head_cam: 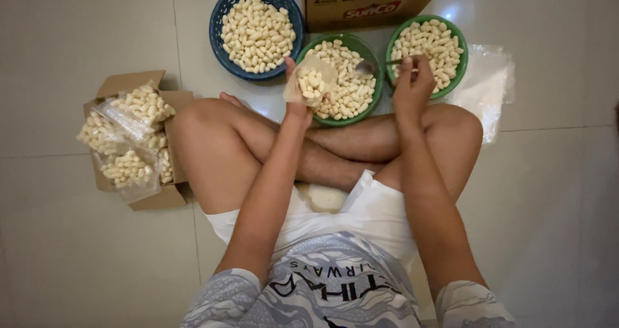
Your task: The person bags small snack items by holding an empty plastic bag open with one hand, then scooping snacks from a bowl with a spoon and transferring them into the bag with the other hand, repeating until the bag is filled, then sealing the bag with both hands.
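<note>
Several filled bags (129, 141) already sit in the carton (138, 83) at nine o'clock, and I see the left hand (298, 99) pinching a part-full bag (313, 81) at twelve while the right hand (411, 86) grips a spoon (369, 67) over three heaped bowls (219, 12), so plenty remains.

Soft overhead light, floor glare, dim corners

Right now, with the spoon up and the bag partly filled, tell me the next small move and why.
Probably tip the spoon in the right hand toward the small clear bag held open by the left hand. The bag holds only a few pale snack pieces, and the spoon hangs over the middle green bowl, close beside the bag.
</note>
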